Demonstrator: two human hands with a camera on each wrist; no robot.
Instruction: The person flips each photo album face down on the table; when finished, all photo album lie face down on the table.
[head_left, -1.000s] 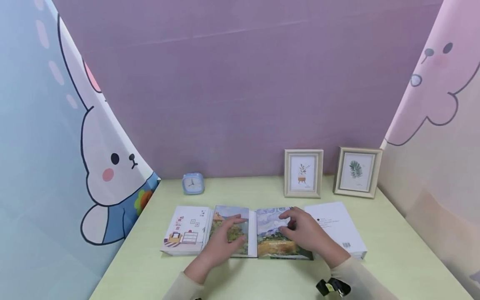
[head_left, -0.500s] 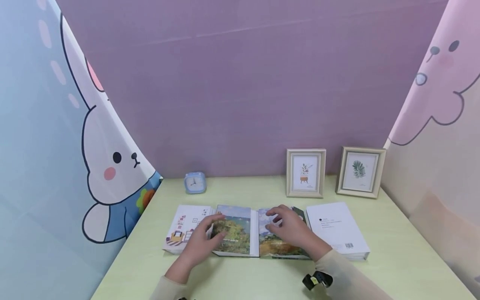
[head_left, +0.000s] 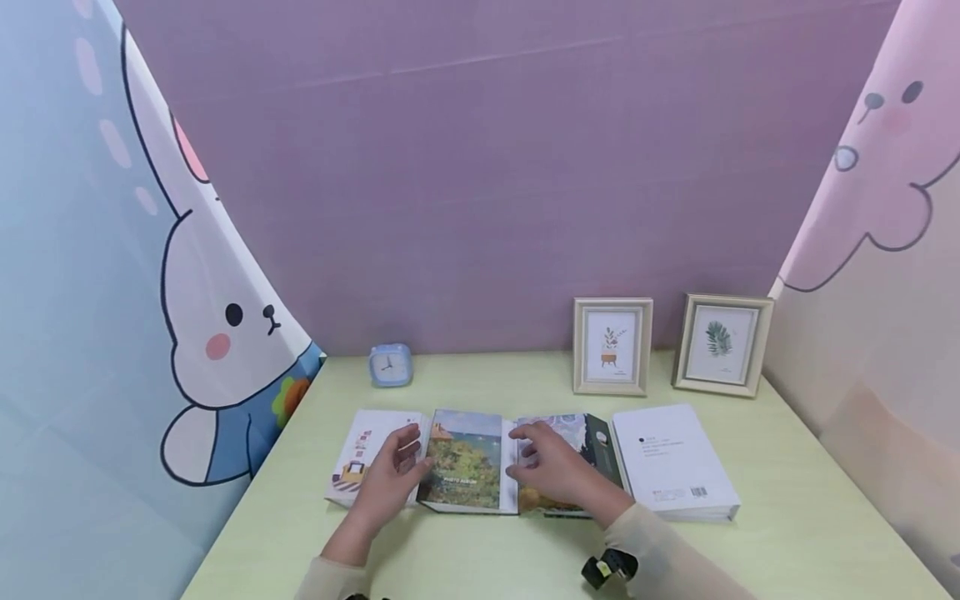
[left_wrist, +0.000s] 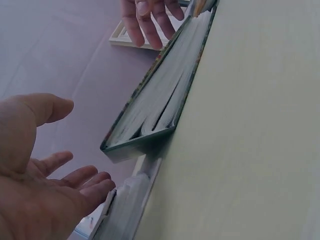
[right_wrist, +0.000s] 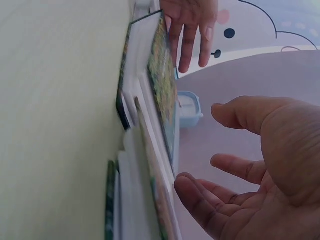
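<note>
- Album with the green bushes (head_left: 467,467) lies face up mid-row on the table (head_left: 480,558), between your two hands. Its pages look loosely bound, which is probably why they fan apart between the covers in the left wrist view.
- One more album, with the purple sky (head_left: 576,430), lies just to its right, partly hidden by your hand. Beside that sky is a dark panel (head_left: 603,450); you cannot tell whether it is another book.
- Your left hand (head_left: 384,487) is at the first album's left edge, thumb well away from gently bent fingers, with nothing in its grasp.
- Your right hand (head_left: 558,467) is over the purple-sky album, thumb and fingers parted in a loose curve, also holding nothing. Whether a fingertip touches a cover is unclear.
- Both palms face inward, apparently because that posture suits the album's sides.
- Two white books end the row: the room-picture book (head_left: 372,427) on your left and the barcode book (head_left: 671,467) on your right, both lying flat, likely for steadiness.
- Behind them are two picture frames, one with a potted plant (head_left: 612,346) and one with a leaf (head_left: 722,343), standing so their pictures face you.
- One blue clock (head_left: 390,367) stands back left, its dial turned your way, presumably for reading.
</note>
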